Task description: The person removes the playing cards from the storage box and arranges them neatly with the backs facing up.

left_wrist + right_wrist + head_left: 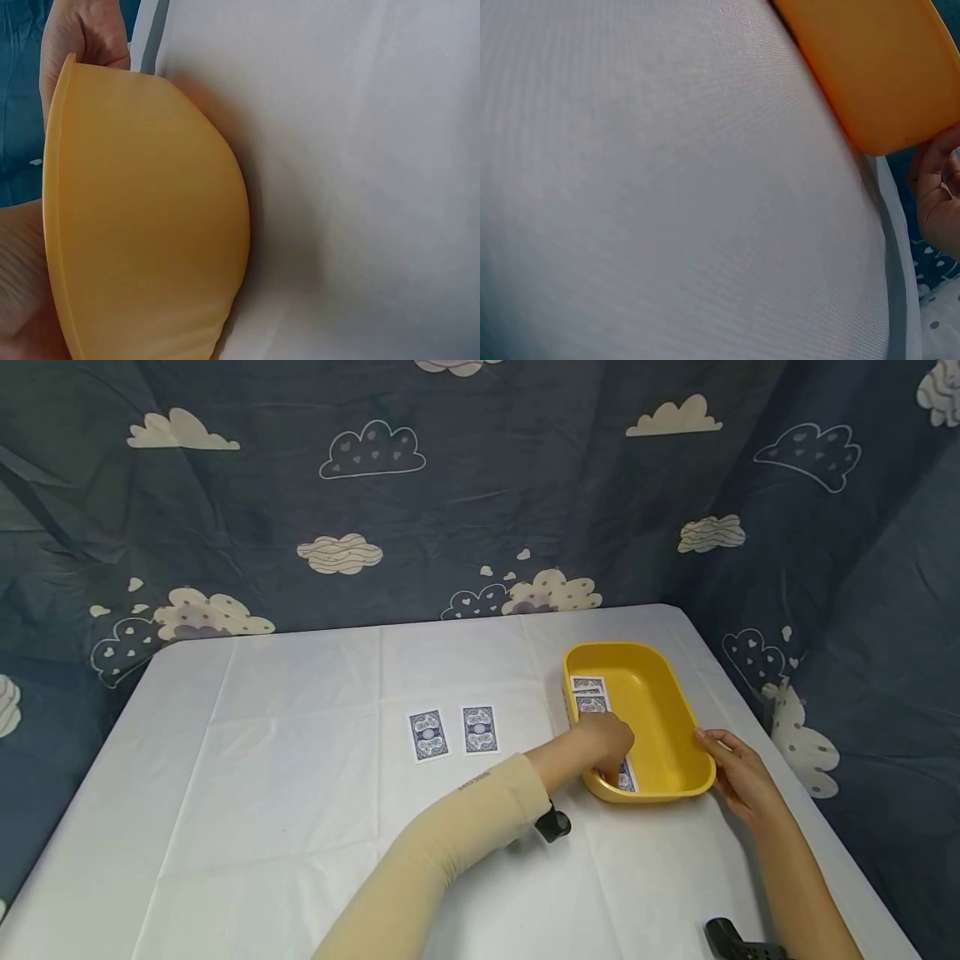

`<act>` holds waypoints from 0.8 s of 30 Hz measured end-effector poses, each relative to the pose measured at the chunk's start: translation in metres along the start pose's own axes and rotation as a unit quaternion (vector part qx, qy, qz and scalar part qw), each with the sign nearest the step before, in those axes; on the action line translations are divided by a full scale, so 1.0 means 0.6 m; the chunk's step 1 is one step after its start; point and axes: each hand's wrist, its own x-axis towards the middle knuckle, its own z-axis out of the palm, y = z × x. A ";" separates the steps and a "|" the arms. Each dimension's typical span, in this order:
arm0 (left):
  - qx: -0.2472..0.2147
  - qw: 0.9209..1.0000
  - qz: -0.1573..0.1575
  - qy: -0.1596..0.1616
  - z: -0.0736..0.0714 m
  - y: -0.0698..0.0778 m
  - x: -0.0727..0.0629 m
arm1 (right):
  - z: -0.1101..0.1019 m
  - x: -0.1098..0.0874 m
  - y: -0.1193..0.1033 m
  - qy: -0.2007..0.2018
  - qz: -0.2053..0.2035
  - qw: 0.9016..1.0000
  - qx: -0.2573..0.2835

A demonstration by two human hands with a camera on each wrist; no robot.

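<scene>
In the head view, a yellow plastic tray (pixel 660 693) stands at the right of the table. My left hand (pixel 603 739) reaches over its near-left side, fingers pointing down and curled at a blue-backed playing card (pixel 627 777); the fingertips are partly hidden. Several more blue-backed playing cards (pixel 591 702) lie face down along the tray's left side. My right hand (pixel 738 768) grips the tray's right rim, thumb at the top edge and fingers outside. Two face-down playing cards, a left one (pixel 429 735) and a right one (pixel 480 729), lie apart on the table left of the tray.
A white cloth covers the table (pixel 285 827). Behind and to the right hangs a dark blue curtain (pixel 480 485) with cloud prints. A black device (pixel 553 823) sits under the left wrist, another black device (pixel 738 939) by the right forearm.
</scene>
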 end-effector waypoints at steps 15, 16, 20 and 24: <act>0.051 0.998 -0.009 0.035 0.008 0.005 0.003 | 0.003 0.000 0.004 -0.007 -0.001 1.000 0.006; 0.055 0.998 -0.012 0.036 0.006 0.005 0.003 | 0.003 0.000 0.004 -0.007 -0.001 1.000 0.007; 0.053 0.998 -0.026 0.038 -0.009 -0.001 -0.003 | 0.005 0.000 0.003 -0.010 -0.001 1.000 0.013; 0.047 0.997 -0.030 0.044 -0.040 -0.016 -0.014 | 0.005 0.001 0.001 -0.010 -0.002 1.000 0.012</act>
